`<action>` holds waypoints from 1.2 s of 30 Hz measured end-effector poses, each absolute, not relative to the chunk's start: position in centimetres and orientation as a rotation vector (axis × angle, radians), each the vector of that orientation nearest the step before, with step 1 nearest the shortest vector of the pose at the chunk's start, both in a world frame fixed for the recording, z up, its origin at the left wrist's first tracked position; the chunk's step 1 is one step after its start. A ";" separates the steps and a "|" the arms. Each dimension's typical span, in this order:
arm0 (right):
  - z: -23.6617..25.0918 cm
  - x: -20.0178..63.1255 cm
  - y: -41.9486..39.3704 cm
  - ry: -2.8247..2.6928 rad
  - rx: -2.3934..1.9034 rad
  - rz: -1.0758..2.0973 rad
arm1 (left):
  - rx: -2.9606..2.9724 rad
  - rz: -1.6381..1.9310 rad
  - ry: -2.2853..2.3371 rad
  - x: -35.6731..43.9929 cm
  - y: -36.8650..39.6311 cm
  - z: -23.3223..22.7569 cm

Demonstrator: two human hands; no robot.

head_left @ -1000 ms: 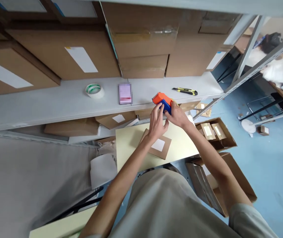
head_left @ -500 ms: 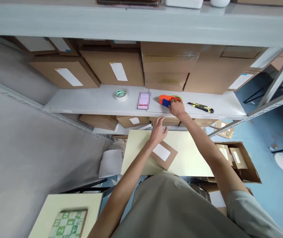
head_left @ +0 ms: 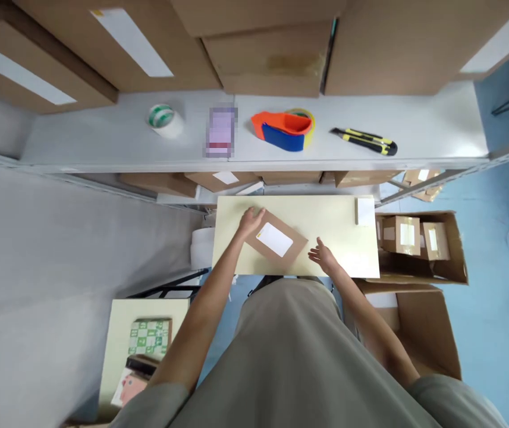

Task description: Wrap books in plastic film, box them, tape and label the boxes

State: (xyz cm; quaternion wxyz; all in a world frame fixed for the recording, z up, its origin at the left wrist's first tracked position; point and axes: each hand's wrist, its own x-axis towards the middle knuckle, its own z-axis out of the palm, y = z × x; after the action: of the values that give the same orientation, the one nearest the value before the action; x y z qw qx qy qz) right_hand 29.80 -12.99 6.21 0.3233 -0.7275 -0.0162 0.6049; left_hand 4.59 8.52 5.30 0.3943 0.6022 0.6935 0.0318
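A small brown cardboard parcel (head_left: 276,242) with a white label lies flat on a pale yellow table (head_left: 326,226) in front of me. My left hand (head_left: 251,221) rests on the parcel's far left corner, fingers spread. My right hand (head_left: 323,257) hovers open just right of the parcel's near corner, holding nothing. An orange and blue tape dispenser (head_left: 283,129) lies on the white shelf (head_left: 116,139) above the table, away from both hands.
On the shelf also lie a roll of tape (head_left: 162,118), a blurred purple item (head_left: 221,131) and a yellow-black utility knife (head_left: 365,140), with large cardboard boxes (head_left: 263,50) behind. Open cartons with small boxes (head_left: 419,241) stand on the blue floor at right. A second table (head_left: 147,339) is lower left.
My right hand let go of the tape dispenser on the shelf and came down beside the parcel. My left hand moved onto the parcel's corner. The view tilted downward.
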 end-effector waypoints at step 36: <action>3.4 34.5 -9.9 -0.716 -1.983 1.311 | 1.230 0.557 1.612 3.9 -2.9 3.5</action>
State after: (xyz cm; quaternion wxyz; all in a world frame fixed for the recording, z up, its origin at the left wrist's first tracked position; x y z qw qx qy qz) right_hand 34.49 -9.88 3.39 0.3234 -0.7559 -0.2728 0.4997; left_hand 3.89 -2.92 3.47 0.4963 0.5076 0.6656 0.2300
